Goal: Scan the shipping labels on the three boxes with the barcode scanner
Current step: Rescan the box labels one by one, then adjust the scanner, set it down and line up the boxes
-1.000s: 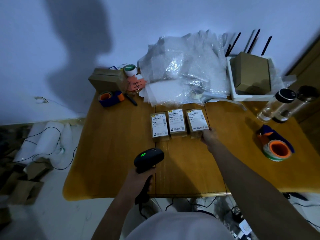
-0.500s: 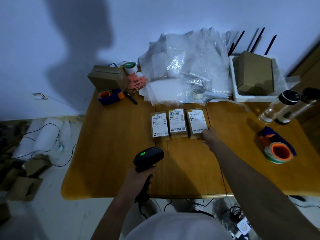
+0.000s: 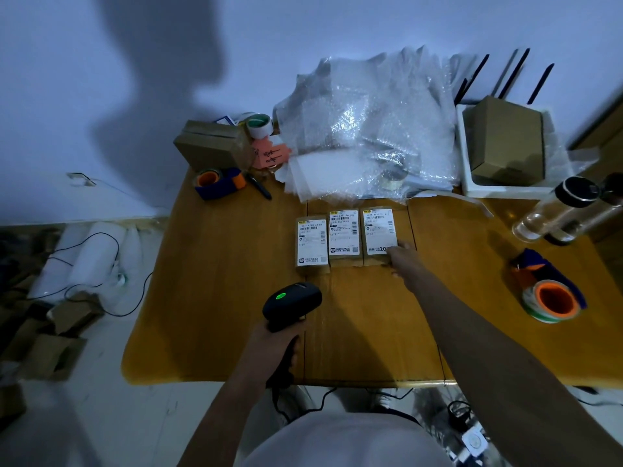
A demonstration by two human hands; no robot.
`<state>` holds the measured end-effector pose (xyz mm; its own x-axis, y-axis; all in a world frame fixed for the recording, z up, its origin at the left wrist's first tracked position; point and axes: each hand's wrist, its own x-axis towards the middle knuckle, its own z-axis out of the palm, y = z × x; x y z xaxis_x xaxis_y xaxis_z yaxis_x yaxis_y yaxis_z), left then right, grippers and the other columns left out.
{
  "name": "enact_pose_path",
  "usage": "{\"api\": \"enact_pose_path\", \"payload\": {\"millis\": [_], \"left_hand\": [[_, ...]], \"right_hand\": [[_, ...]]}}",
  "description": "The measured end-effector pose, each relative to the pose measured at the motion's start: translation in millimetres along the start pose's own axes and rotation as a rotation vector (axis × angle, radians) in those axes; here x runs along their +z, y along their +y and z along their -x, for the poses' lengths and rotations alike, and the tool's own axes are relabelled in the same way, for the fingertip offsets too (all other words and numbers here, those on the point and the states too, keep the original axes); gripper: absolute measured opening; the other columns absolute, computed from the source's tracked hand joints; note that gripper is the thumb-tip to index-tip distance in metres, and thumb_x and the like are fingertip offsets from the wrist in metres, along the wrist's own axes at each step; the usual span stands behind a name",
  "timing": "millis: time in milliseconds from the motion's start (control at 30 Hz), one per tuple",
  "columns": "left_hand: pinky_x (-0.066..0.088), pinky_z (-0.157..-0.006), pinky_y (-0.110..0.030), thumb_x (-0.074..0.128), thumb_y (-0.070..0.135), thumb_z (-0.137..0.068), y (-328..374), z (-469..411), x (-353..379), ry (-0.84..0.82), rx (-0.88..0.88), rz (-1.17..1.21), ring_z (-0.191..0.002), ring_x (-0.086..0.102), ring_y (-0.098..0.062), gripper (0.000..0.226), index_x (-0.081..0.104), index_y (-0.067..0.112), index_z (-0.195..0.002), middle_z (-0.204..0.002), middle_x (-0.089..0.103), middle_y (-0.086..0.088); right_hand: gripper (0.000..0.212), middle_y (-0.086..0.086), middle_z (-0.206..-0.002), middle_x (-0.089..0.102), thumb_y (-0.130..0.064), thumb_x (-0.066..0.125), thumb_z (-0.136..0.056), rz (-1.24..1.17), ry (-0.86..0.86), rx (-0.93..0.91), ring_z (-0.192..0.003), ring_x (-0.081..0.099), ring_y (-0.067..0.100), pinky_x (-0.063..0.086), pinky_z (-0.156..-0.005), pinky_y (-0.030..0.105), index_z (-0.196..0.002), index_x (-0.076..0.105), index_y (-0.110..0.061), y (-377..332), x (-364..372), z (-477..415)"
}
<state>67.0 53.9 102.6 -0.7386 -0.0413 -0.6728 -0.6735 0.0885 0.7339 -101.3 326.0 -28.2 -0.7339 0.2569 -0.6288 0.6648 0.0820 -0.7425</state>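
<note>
While the left hand wraps its fingers tightly around the grip of the black barcode scanner, the scanner's head points forward over the wooden desk, a green light glowing on its top. Ahead of those fingers, three small cardboard boxes stand in a row, side by side and touching, each with a white shipping label facing up: the left box lies almost straight ahead of the scanner's head, the middle box just right of it, and the right box at the end of the row. The right hand reaches out across the desk to the near right corner of the right box, its fingers extended rather than curled, the tips touching the box's edge and lower label; whether they pinch it cannot be told. Well to the right of that hand lies an orange-cored tape roll on the desk.
</note>
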Motion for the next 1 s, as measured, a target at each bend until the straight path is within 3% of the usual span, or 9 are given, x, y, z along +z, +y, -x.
{"api": "enact_pose_path", "payload": {"millis": [133,333,433,600,800,1000], "left_hand": [[0.046,-0.050,-0.023,0.069,0.020,-0.093,0.1,-1.4,-1.1,-0.002,-0.006,-0.013,-0.048,0.052,-0.015,0.025,0.062,0.009,-0.072,-0.059,0.057,-0.007],[0.046,-0.052,-0.025,0.069,0.018,-0.093,1.0,-2.8,-0.7,-0.001,-0.014,0.000,-0.048,0.053,-0.014,0.024,0.062,0.010,-0.072,-0.058,0.058,-0.004],[0.046,-0.051,-0.023,0.068,0.017,-0.093,2.5,-3.8,-1.7,-0.008,-0.006,0.002,-0.048,0.053,-0.014,0.020,0.063,0.010,-0.075,-0.057,0.058,-0.004],[0.047,-0.054,-0.026,0.071,0.020,-0.092,1.0,-5.4,-5.4,-0.018,-0.013,0.030,-0.050,0.054,-0.014,0.017,0.067,0.011,-0.078,-0.060,0.059,-0.004],[0.047,-0.058,-0.029,0.074,0.025,-0.089,2.4,-6.9,-9.4,-0.017,0.020,0.030,-0.052,0.055,-0.015,0.019,0.068,0.012,-0.077,-0.061,0.060,-0.005],[0.048,-0.058,-0.029,0.073,0.024,-0.090,9.0,-10.5,-10.3,-0.017,0.034,0.040,-0.052,0.056,-0.016,0.018,0.068,0.011,-0.079,-0.062,0.061,-0.005]], "right_hand": [[0.051,0.004,-0.113,0.057,-0.023,0.051,-0.100,0.016,-0.001,0.006,-0.102,0.055,0.024,0.050,-0.098,0.050,-0.150,0.041,-0.018,1.3,1.9,0.5],[0.051,0.007,-0.125,0.057,-0.026,0.049,-0.101,0.027,0.008,0.003,-0.105,0.055,0.025,0.048,-0.103,0.052,-0.151,0.040,-0.019,0.6,1.6,7.7],[0.051,0.006,-0.126,0.057,-0.025,0.049,-0.101,0.028,0.004,-0.008,-0.100,0.057,0.022,0.049,-0.100,0.051,-0.151,0.039,-0.019,1.6,0.3,12.8],[0.056,0.012,-0.136,0.057,-0.030,0.056,-0.100,-0.016,-0.006,0.006,-0.120,0.057,0.031,0.051,-0.094,0.046,-0.151,0.039,-0.019,2.6,-2.7,21.6],[0.061,0.016,-0.137,0.056,-0.027,0.053,-0.103,-0.092,0.027,0.022,-0.118,0.061,0.032,0.053,-0.100,0.049,-0.157,0.028,-0.011,1.5,-4.4,35.8],[0.057,0.012,-0.126,0.056,-0.023,0.052,-0.103,-0.135,0.079,-0.064,-0.110,0.064,0.032,0.055,-0.086,0.045,-0.154,0.032,-0.008,-9.3,-2.7,57.1]]}}
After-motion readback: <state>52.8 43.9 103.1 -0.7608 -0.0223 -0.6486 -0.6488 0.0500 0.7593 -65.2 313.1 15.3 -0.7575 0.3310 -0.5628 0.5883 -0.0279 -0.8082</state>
